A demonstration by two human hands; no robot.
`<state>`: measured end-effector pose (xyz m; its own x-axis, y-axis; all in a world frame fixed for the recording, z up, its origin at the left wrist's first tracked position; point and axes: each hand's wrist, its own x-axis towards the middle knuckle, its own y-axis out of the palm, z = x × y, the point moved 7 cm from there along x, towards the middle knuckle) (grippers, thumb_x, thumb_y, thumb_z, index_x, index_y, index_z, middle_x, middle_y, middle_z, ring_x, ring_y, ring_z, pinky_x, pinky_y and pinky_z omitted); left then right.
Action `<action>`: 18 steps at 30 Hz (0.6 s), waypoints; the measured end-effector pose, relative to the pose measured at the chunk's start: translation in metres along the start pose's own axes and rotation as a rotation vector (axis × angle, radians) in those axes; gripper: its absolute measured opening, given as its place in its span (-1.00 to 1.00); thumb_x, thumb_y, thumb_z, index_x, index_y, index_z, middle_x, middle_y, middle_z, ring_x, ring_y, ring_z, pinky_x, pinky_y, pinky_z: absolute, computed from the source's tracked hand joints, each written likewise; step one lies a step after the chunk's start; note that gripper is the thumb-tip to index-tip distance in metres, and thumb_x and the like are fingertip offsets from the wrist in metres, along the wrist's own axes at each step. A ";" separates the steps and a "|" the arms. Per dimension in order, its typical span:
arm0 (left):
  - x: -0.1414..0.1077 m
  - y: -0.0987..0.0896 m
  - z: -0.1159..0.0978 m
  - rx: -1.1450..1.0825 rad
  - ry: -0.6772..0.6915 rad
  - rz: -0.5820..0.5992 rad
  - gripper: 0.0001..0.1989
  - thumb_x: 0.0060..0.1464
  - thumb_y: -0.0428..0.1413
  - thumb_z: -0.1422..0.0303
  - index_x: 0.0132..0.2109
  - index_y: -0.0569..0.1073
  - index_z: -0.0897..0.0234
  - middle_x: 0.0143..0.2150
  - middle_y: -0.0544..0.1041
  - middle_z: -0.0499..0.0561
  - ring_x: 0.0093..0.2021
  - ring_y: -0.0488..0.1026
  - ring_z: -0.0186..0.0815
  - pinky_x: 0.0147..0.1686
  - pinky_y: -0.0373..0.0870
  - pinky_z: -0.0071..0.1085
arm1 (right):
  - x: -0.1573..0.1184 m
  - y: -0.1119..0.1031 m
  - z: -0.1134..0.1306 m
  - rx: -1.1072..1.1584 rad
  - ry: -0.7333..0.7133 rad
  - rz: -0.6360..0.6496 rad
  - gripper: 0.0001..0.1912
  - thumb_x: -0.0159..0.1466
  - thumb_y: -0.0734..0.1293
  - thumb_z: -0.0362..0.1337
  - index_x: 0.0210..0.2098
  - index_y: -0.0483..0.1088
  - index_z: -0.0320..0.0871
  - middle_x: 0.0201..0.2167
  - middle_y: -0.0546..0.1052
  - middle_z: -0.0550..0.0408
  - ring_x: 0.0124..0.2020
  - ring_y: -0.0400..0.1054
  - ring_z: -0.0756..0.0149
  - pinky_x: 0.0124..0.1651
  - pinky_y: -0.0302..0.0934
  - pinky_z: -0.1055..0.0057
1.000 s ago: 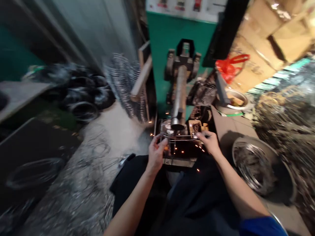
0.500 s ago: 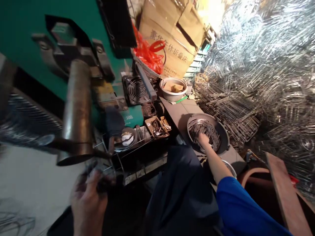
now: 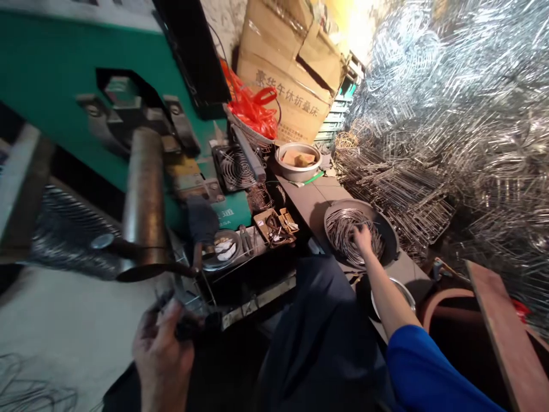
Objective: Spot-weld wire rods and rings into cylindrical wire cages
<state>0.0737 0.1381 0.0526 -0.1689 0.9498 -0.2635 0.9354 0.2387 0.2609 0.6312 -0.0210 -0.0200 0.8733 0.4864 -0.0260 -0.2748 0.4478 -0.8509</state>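
Wire frame [image 3: 182,300]: closed in your left hand [image 3: 163,360], just beside the spot welder [image 3: 143,189].
Right hand [image 3: 363,240]: fingers among bent wire rods [image 3: 343,232] inside a metal basin [image 3: 388,229]; you cannot tell whether it grips any.

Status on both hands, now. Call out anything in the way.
Left hand gripping wire frame. Right hand down in wire rods, inside metal basin. Welder's steel ram just beyond left hand.
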 end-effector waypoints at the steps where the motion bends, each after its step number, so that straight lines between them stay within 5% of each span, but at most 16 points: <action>1: -0.004 -0.004 0.001 0.011 -0.002 0.013 -0.60 -0.24 0.39 0.32 -0.19 0.52 0.25 -0.55 0.48 -0.20 -0.63 0.37 -0.42 -0.62 0.38 -0.52 | -0.001 -0.011 0.009 0.092 -0.016 -0.043 -0.52 0.46 0.04 -0.13 0.05 0.37 -0.37 -0.30 0.50 -0.13 -0.29 0.41 0.15 -0.24 0.30 0.31; 4: -0.015 -0.021 0.008 0.047 -0.014 0.033 -0.51 -0.23 0.40 0.23 -0.10 0.52 0.25 -0.58 0.46 -0.20 -0.65 0.36 -0.41 -0.64 0.35 -0.51 | -0.012 -0.038 0.050 0.353 -0.094 -0.066 -0.43 0.42 0.03 0.03 0.04 0.39 -0.29 -0.43 0.42 0.05 -0.47 0.31 0.25 -0.39 0.27 0.35; 8: -0.034 -0.036 0.015 0.065 -0.029 0.044 -0.40 -0.23 0.41 0.19 0.00 0.49 0.25 -0.57 0.45 -0.20 -0.66 0.36 -0.42 -0.65 0.34 -0.54 | -0.050 -0.051 0.133 0.969 -0.285 0.160 -0.59 0.19 0.35 -0.02 -0.10 0.48 -0.19 -0.50 0.37 0.17 -0.48 0.26 0.35 -0.38 0.22 0.42; 13: -0.052 -0.037 0.023 -0.002 -0.065 0.080 -0.37 -0.13 0.40 0.17 0.08 0.46 0.29 -0.52 0.45 -0.18 -0.64 0.36 -0.44 -0.63 0.36 -0.54 | -0.109 -0.018 0.220 1.055 -0.309 0.507 -0.66 0.10 0.46 0.01 -0.36 0.47 -0.16 -0.53 0.36 0.14 -0.49 0.18 0.38 -0.43 0.10 0.44; 18: -0.054 -0.045 0.026 -0.065 -0.062 0.107 -0.36 -0.04 0.36 0.15 0.14 0.39 0.29 -0.52 0.42 -0.19 -0.63 0.35 -0.44 -0.65 0.36 -0.54 | -0.161 0.024 0.248 0.987 -0.399 0.591 -0.46 0.15 0.47 0.19 -0.58 0.31 -0.13 -0.59 0.22 0.18 -0.53 0.03 0.39 -0.44 0.00 0.42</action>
<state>0.0488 0.0710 0.0309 -0.0481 0.9567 -0.2871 0.9247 0.1514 0.3493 0.3842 0.0975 0.0945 0.3727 0.9272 0.0369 -0.9279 0.3727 0.0069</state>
